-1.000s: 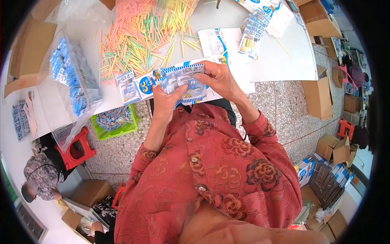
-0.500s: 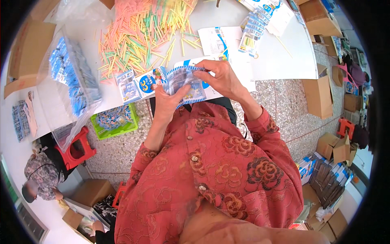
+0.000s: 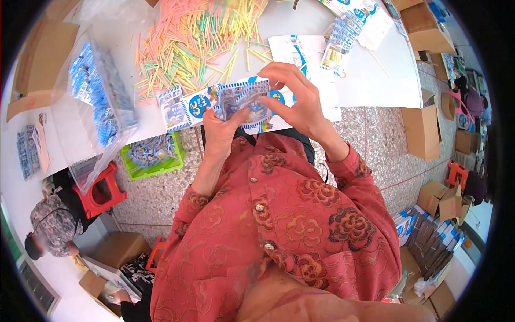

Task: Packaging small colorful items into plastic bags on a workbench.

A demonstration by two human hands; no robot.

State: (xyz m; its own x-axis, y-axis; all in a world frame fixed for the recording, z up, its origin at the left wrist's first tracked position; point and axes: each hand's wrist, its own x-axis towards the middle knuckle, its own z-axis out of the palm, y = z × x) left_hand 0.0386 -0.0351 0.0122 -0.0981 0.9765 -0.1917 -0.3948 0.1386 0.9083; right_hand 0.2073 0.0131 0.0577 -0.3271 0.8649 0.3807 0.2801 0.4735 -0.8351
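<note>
My left hand [image 3: 219, 135] is closed on a strip of small blue-and-white striped packets [image 3: 234, 96], its thumb pressed over their front. One packet lies folded over another there, at the table's near edge. My right hand [image 3: 301, 107] is at their right side, thumb and forefinger apart, the thumb tip close to or touching the packets' edge. Part of the strip, a striped packet [image 3: 174, 110], lies left of my left hand. Under the packets are printed white-and-blue cards, partly hidden.
Loose pastel sticks [image 3: 188, 48] are heaped on the white table [image 3: 381, 91]. A clear bag of blue packets [image 3: 91, 80] lies at left, more packets [image 3: 340, 40] at far right. Below stand a green basket [image 3: 179, 164] and a red stool [image 3: 107, 193]. A person [image 3: 56, 217] is at lower left.
My right hand has let go of the packet edge and spread its fingers. The packet it pinched now lies folded back over the strip under my left thumb.
</note>
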